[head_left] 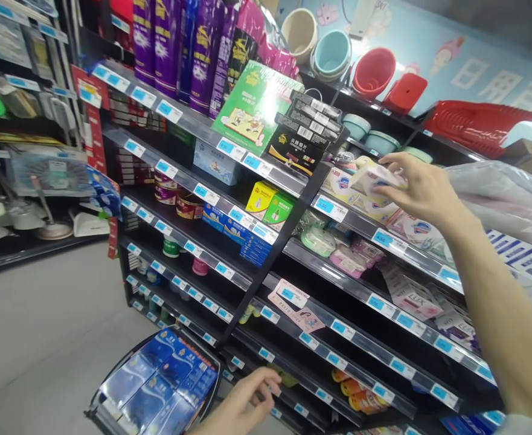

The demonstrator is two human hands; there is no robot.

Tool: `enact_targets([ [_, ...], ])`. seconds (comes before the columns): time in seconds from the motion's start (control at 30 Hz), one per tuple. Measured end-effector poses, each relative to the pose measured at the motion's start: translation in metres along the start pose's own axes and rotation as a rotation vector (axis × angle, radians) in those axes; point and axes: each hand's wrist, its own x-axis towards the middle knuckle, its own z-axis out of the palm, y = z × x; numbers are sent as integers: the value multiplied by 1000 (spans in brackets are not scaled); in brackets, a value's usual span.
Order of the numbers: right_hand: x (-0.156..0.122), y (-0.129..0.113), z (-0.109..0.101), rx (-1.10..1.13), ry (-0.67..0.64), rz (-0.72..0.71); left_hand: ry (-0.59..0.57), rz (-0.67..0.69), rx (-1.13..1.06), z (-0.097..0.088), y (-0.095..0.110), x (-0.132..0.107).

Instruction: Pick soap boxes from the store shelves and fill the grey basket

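Note:
At the upper right shelf, my right hand pinches a pale soap box between thumb and fingers. The box is tilted just above other boxed soaps in a row on that shelf. Low in the view, my left hand hangs in front of the lower shelves, its fingers loosely bent and apart, with nothing seen in it. To its left is a dark basket holding blue plastic-wrapped packs.
Left of the black shelf divider stand purple spray cans and a green box. LUX soap boxes lie one shelf below my right hand. Red and blue buckets sit on top. Grey floor spreads at left.

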Motion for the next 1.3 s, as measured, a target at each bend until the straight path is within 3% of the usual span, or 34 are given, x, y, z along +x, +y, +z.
enact_targets([
  [0.1, -3, 14, 6, 70, -107, 7, -37, -21, 30, -4, -8, -8],
  [0.23, -13, 24, 19, 125, -86, 42, 20, -48, 22, -10, -23, -6],
  [0.37, -22, 31, 32, 91, -38, 25, 6, -55, 20, -9, -35, -4],
  [0.63, -36, 36, 53, -19, -44, 32, -61, -59, 26, -4, -27, -4],
  [0.97, -28, 37, 31, -95, -193, -44, 12, -66, 80, -9, -28, -15],
  [1.17, -18, 38, 23, -123, -254, -113, -53, -46, 149, -14, -25, -15],
  [1.3, -13, 27, 23, -191, -269, -68, -87, -7, 163, -12, -30, -15],
])
